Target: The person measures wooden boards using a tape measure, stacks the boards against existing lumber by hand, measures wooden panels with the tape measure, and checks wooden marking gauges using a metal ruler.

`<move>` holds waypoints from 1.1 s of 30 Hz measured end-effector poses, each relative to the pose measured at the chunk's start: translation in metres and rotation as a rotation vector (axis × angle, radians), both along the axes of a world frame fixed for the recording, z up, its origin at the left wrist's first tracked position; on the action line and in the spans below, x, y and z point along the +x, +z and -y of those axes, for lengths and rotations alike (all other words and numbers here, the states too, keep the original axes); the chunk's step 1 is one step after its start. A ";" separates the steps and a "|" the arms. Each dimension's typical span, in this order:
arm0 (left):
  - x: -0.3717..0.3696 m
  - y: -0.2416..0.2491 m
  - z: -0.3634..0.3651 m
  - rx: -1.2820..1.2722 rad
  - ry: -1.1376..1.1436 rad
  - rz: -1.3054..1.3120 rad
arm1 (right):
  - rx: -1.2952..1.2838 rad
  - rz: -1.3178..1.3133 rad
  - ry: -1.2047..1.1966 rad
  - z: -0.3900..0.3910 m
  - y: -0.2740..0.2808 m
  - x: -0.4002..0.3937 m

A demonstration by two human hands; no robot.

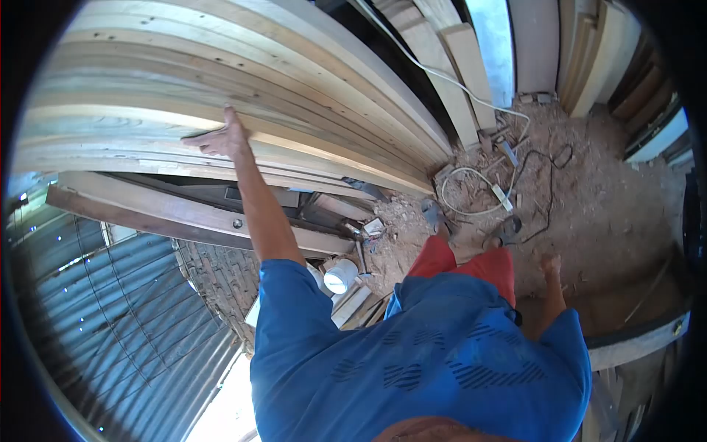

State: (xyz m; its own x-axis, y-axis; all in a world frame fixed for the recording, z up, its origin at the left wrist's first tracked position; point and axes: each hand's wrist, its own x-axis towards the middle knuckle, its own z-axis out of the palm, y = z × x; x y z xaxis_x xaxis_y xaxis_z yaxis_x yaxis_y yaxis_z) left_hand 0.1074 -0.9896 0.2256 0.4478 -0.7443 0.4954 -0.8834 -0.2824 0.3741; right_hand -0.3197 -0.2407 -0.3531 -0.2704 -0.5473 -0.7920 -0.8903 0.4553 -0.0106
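Observation:
My left hand [221, 138] reaches out to a stack of long, pale wooden boards [294, 81] that lean upright side by side. Its fingers are stretched out and its thumb is spread, and the hand lies against the edge of one light board [309, 140]. Down at my side hangs my right hand [550, 265], above the dirt floor. Its fingers look loosely bent, and I see nothing in them.
Cables and a white power strip [502, 197] lie on the dirt floor [582, 177] near my feet. A hammer [361, 256] and a white bucket [340, 276] are at the left. More planks [453, 70] lean at the back. Corrugated metal sheeting [96, 295] forms the left wall.

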 end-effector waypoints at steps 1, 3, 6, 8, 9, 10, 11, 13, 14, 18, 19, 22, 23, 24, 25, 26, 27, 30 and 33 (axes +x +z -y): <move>0.000 0.001 0.002 0.017 0.016 -0.011 | 0.084 0.064 -0.048 0.004 0.012 0.003; -0.002 0.000 0.003 0.034 0.029 -0.017 | 0.250 0.191 -0.147 0.021 0.030 0.014; 0.011 -0.005 0.016 0.061 0.097 0.059 | 0.058 0.464 -0.506 0.027 -0.001 0.062; 0.005 -0.010 0.011 0.011 0.100 0.050 | -0.312 0.537 -0.532 0.053 0.020 0.092; -0.005 -0.010 0.001 -0.023 0.088 0.043 | -0.514 0.350 -0.156 0.060 0.000 0.109; -0.005 -0.014 -0.001 -0.056 0.085 0.050 | -0.479 0.495 -0.449 0.089 0.045 0.113; 0.000 -0.018 0.003 -0.094 0.083 0.056 | -0.468 0.612 -0.757 0.129 0.108 0.115; 0.002 -0.028 0.011 -0.169 0.061 0.026 | -0.413 0.731 -0.996 0.147 0.115 0.128; 0.005 -0.033 0.012 -0.197 0.048 -0.001 | -0.386 0.795 -1.105 0.155 0.118 0.133; 0.043 -0.053 0.032 -0.324 -0.105 0.245 | -1.036 0.661 -0.494 0.123 0.060 0.154; 0.064 -0.063 0.045 -0.375 -0.167 0.350 | -0.840 0.604 -0.475 0.105 0.006 0.160; 0.013 -0.030 0.001 -0.443 -0.209 0.004 | -0.564 0.284 -0.436 0.114 0.042 0.158; 0.012 -0.026 -0.004 -0.413 -0.211 -0.043 | -0.380 0.167 -0.243 0.073 -0.071 0.159; 0.015 -0.027 -0.002 -0.506 -0.258 0.027 | -0.392 0.165 -0.348 0.103 0.001 0.161; 0.018 -0.029 -0.002 -0.594 -0.300 0.097 | -0.318 0.110 0.263 0.092 -0.025 0.152; 0.017 -0.028 -0.008 -0.541 -0.336 0.037 | -0.217 0.116 0.072 0.104 -0.026 0.158; 0.020 -0.025 -0.016 -0.487 -0.372 -0.022 | -0.120 0.126 -0.118 0.117 -0.022 0.162; 0.047 -0.016 -0.025 -0.485 -0.488 -0.221 | -0.718 0.286 -0.265 0.153 -0.041 0.174; 0.074 -0.001 -0.023 -0.458 -0.704 -0.593 | -0.513 0.010 0.406 0.250 0.061 0.212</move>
State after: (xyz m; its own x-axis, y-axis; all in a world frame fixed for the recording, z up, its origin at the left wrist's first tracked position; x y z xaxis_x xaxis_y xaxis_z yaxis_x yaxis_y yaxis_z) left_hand 0.1816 -0.9671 0.2248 0.2476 -0.7281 0.6392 -0.4319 0.5076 0.7455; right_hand -0.1080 -0.4902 -0.2922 0.0432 -0.9136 -0.4043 -0.9891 0.0179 -0.1461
